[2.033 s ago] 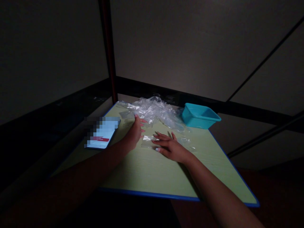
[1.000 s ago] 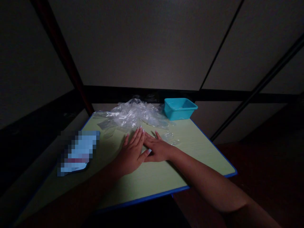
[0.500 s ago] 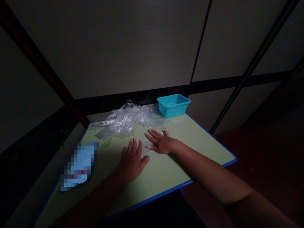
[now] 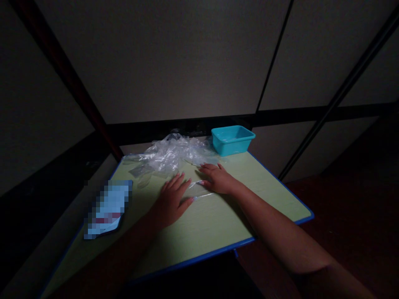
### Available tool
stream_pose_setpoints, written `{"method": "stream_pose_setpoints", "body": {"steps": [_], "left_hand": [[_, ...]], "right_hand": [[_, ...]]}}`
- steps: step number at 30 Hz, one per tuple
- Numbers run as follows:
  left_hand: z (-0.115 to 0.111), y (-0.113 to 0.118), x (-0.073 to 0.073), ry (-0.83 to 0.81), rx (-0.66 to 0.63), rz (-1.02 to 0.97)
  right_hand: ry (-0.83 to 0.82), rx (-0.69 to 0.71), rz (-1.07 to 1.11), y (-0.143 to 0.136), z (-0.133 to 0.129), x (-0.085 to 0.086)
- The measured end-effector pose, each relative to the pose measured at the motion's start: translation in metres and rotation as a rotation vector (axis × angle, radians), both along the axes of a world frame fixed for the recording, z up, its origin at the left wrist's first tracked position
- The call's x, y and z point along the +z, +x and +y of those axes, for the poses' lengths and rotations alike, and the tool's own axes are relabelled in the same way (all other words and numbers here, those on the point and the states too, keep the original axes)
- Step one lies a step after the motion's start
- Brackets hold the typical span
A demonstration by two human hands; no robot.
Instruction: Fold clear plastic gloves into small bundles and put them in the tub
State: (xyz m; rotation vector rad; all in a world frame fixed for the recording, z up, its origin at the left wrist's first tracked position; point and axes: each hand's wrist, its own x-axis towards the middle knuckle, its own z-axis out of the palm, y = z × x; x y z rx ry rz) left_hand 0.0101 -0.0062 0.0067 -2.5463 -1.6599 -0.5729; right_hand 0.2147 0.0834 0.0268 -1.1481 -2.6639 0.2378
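Plastic piece (image 4: 202,190), clear, low on tabletop (image 4: 199,228), between left hand (image 4: 168,203) and right hand (image 4: 218,179). Each grip open, fingers spread. Likely smoothing step; next move calls for light, even fingertip pressure.

Phone screen (image 4: 109,203) — pixelated, both arms (image 4: 271,216) — cut off below

The desk (image 4: 230,216) is pale yellow-green with a faint streaky grain, its edging (image 4: 193,264) bright blue; the tub (image 4: 233,146) is plain turquoise; the plastic heap (image 4: 168,155) is colourless with white glints, and the flat plastic piece (image 4: 201,189) is clear with whitish lines; the phone (image 4: 110,203) shows light blue with a dull red band under a blocky mosaic; the wall panels (image 4: 187,62) are plain grey-beige, the wall strip (image 4: 140,129) black, the post (image 4: 62,70) and floor (image 4: 352,203) dark red
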Motion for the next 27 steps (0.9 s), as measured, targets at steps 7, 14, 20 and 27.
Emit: {"method": "stream_pose_setpoints", "body": {"steps": [7,14,20,27], "left_hand": [[0.006,-0.006,0.010,0.131,-0.174,-0.187],[0.014,-0.010,0.007,0.059,-0.232,-0.198],[0.022,-0.009,-0.003,0.035,-0.278,-0.201],[0.021,-0.010,-0.001,0.008,-0.312,-0.139]], "right_hand": [[0.094,-0.060,-0.057,-0.006,-0.002,0.003],[0.039,-0.076,-0.062,-0.008,0.002,-0.004],[-0.032,-0.071,-0.066,-0.007,0.002,-0.004],[-0.036,-0.063,-0.129,-0.009,0.001,-0.003]]}}
